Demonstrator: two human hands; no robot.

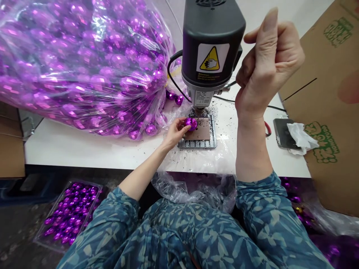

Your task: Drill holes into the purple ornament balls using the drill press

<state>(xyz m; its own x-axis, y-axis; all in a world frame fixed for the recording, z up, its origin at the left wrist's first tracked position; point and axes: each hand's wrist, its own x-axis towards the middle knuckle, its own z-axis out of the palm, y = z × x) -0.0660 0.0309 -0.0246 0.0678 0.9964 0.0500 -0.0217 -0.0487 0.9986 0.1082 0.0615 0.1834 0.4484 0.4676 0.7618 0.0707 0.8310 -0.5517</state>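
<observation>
My left hand (178, 130) pinches a shiny purple faceted ball (191, 123) between thumb and fingers. The ball is at a brown square board (202, 133) on the slotted metal base (196, 144) of a bench drill press (211, 41). Just above and behind the ball is the drill's chuck (199, 110); whether a bit touches the ball I cannot tell. My right hand (267, 61) is raised to the right of the drill's black housing, its fingers curled closed. What lies inside that grip, if anything, is hidden.
A large clear bag (84, 74) of purple balls fills the table's left side. Dark shavings dot the white table (84, 149). On the right are a phone-like black slab (283, 132), crumpled tissue (303, 138) and a cardboard box (333, 108). Below left, a clear tray (97, 186) holds more balls.
</observation>
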